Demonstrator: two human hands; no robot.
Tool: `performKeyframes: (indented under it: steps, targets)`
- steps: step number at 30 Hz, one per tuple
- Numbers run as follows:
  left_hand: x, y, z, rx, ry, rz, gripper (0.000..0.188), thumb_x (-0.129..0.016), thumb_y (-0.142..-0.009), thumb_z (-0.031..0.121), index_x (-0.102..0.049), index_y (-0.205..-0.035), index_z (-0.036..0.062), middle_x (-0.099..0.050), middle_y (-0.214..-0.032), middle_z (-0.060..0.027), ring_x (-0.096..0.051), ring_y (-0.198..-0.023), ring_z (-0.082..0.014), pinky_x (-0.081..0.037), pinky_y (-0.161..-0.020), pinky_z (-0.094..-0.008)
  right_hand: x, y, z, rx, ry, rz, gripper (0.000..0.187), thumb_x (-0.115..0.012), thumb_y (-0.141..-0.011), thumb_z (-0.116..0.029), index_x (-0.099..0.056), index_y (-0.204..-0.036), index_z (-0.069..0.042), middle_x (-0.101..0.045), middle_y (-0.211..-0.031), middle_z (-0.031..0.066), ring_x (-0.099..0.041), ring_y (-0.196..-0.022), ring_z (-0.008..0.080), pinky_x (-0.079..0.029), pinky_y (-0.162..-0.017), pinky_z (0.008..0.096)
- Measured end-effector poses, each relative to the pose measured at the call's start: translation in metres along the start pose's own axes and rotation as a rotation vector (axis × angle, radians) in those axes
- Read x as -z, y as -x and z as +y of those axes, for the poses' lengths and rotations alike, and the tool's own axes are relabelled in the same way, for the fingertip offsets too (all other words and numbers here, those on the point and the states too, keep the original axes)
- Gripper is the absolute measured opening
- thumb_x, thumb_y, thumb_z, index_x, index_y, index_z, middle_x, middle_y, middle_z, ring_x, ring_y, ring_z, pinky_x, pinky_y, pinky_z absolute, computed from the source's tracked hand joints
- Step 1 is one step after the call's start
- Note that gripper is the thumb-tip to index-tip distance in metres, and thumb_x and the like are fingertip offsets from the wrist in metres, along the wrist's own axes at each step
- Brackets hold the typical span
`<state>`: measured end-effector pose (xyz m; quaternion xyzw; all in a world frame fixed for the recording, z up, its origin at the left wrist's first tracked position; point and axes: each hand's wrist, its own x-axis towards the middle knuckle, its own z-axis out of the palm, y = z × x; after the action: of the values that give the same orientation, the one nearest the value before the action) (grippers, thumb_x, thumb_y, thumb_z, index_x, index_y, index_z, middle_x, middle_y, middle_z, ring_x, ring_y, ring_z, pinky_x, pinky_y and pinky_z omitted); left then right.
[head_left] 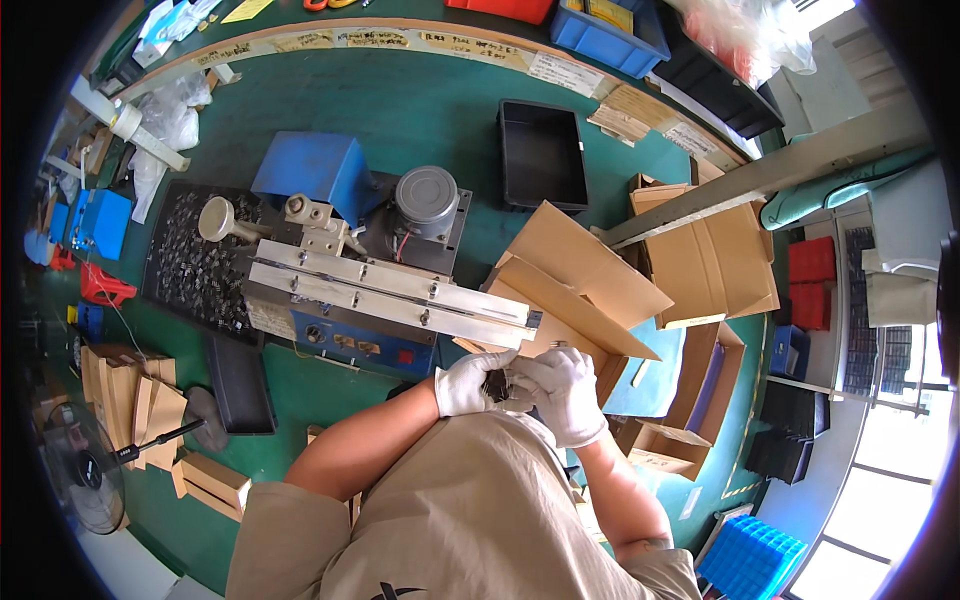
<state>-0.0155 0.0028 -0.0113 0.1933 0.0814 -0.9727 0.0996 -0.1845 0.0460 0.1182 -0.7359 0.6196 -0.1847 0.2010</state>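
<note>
My left hand (466, 384), in a white glove, is curled around a small bunch of dark metal-looking parts (496, 384) close to my chest. My right hand (562, 396), gloved in white too, meets it from the right with fingers pressed together; what they pinch is too small to make out. Just beyond both hands ends the silver rail (390, 292) of a bench machine with a blue motor cover (312, 175), a grey round cylinder (427, 197) and a blue control panel (372, 345). An opened cardboard box (575, 290) stands beside the rail's end.
Many small dark parts (195, 260) lie on a black mat at the machine's left. A black tray (543, 150) sits behind, another black tray (240, 385) at left. Cardboard boxes (700, 400) stand at right under a slanting metal post (780, 180). A fan (85, 470) is at lower left.
</note>
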Motion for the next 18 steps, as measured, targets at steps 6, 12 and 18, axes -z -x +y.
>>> performKeyframes:
  steps: [6,12,18]
  targets:
    - [-0.024,0.010,0.007,0.038,-0.139,-0.048,0.050,-0.046,-0.104,0.045,-0.058,-0.127,0.0020,-0.064,-0.126,-0.0239,-0.062,-0.117,-0.0404,-0.054,-0.093,-0.0468,0.026,-0.013,0.011,0.041,-0.298,0.205,0.014,-0.068,-0.085,-0.001,-0.067,-0.099,-0.004,-0.063,-0.120,0.0198,-0.065,-0.090,0.0320,-0.053,-0.081,0.0387]
    - [-0.011,0.010,0.005,0.029,-0.113,-0.146,0.053,-0.039,-0.106,0.044,-0.052,-0.138,0.0033,-0.062,-0.130,-0.0214,-0.060,-0.123,-0.0348,-0.053,-0.096,-0.0420,0.024,-0.021,0.005,0.162,-0.278,0.172,0.016,-0.069,-0.085,-0.003,-0.068,-0.101,-0.006,-0.063,-0.125,0.0191,-0.065,-0.100,0.0333,-0.053,-0.087,0.0390]
    - [-0.015,0.015,0.005,-0.005,-0.101,-0.056,0.051,-0.042,-0.106,0.042,-0.053,-0.134,0.0009,-0.066,-0.122,-0.0228,-0.064,-0.114,-0.0391,-0.055,-0.089,-0.0448,0.022,-0.020,-0.003,0.101,-0.363,0.196,0.015,-0.069,-0.087,-0.003,-0.070,-0.101,-0.007,-0.067,-0.116,0.0156,-0.065,-0.101,0.0302,-0.052,-0.089,0.0375]
